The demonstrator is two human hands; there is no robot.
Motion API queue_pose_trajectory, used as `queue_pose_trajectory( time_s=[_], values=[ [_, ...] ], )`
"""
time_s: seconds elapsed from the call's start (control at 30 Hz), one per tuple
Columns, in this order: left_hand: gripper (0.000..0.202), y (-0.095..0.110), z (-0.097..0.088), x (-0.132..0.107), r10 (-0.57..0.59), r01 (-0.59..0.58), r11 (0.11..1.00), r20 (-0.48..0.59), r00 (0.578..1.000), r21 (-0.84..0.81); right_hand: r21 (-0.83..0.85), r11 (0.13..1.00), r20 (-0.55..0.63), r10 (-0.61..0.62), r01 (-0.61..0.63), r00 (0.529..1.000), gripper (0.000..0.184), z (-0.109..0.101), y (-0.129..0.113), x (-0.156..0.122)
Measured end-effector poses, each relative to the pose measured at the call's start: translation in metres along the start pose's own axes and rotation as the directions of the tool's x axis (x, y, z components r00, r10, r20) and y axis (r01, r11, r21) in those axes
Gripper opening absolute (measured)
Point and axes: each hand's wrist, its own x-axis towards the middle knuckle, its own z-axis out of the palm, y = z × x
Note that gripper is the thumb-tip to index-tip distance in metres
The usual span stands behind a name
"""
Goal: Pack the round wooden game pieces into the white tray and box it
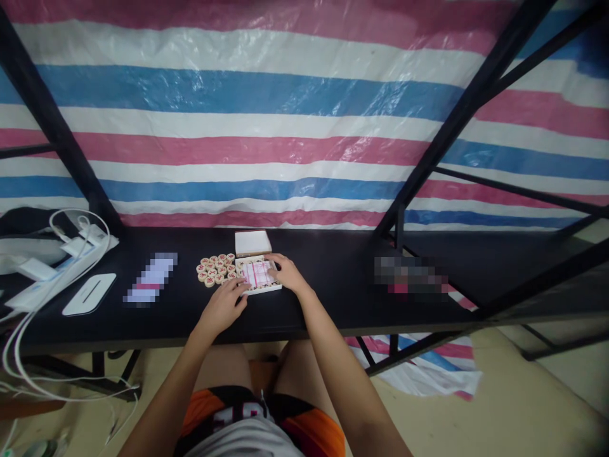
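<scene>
A small white box (265, 291) on the black desk holds round xiangqi pieces. Over these pieces lies a folded white sheet with pink lines (257, 273). My left hand (226, 306) is at the box's front left corner, fingers stretched toward the sheet's near edge. From the right, my right hand (288, 273) reaches over the box, its fingers apart at the sheet's right side. Whether either hand pinches the paper is too small to make out. Left of the box, several round xiangqi pieces (216, 270) with red characters lie in rows. Behind it is the box lid (252, 243).
A blurred-out phone-like object (151, 278) and a white flat object (89, 294) lie to the left, near a power strip (57, 270) with white cables. On the right is a pixelated dark item (409, 276). Black metal posts (432, 152) frame a striped plastic sheet (252, 149).
</scene>
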Motion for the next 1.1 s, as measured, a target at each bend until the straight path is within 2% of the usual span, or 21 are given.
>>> queue_pose_trajectory(
  time_s=[0.13, 0.3, 0.43, 0.63, 0.7, 0.8, 0.9, 1.1],
  values=[
    [0.029, -0.001, 0.001, 0.000, 0.000, 0.000, 1.000, -0.005, 1.000, 0.011, 0.007, 0.999, -0.009, 0.031, -0.031, 0.999, 0.038, 0.000, 0.001, 0.001],
    [0.028, -0.002, 0.001, 0.000, -0.014, 0.014, 1.000, -0.009, 1.000, 0.009, 0.003, 1.000, -0.029, 0.009, -0.009, 1.000, 0.028, 0.001, 0.001, 0.001],
    [0.029, -0.001, 0.001, -0.001, -0.008, 0.008, 1.000, -0.007, 1.000, 0.019, -0.003, 1.000, -0.024, -0.017, 0.017, 1.000, 0.031, 0.001, 0.003, 0.001],
    [0.030, -0.001, -0.002, 0.000, -0.005, 0.011, 0.998, -0.101, 0.995, 0.058, -0.008, 1.000, -0.036, 0.013, -0.013, 0.999, 0.029, 0.002, 0.005, 0.001],
    [0.029, -0.005, -0.008, -0.002, -0.037, 0.050, 0.995, -0.145, 0.989, 0.085, -0.003, 1.000, -0.042, 0.008, -0.008, 0.999, 0.028, 0.002, 0.005, 0.001],
    [0.027, -0.015, -0.021, -0.008, -0.163, 0.199, 0.965, -0.208, 0.964, 0.170, 0.014, 1.000, -0.053, -0.009, 0.010, 0.999, 0.029, 0.002, 0.005, 0.001],
    [0.028, -0.027, -0.032, -0.016, -0.263, 0.314, 0.905, -0.203, 0.943, 0.286, 0.026, 1.000, -0.061, -0.008, 0.010, 0.998, 0.030, 0.003, 0.005, 0.002],
    [0.029, -0.037, -0.032, -0.028, -0.302, 0.353, 0.845, -0.188, 0.935, 0.402, 0.024, 1.000, -0.064, -0.010, 0.011, 0.998, 0.032, 0.002, 0.005, 0.002]
  ],
)
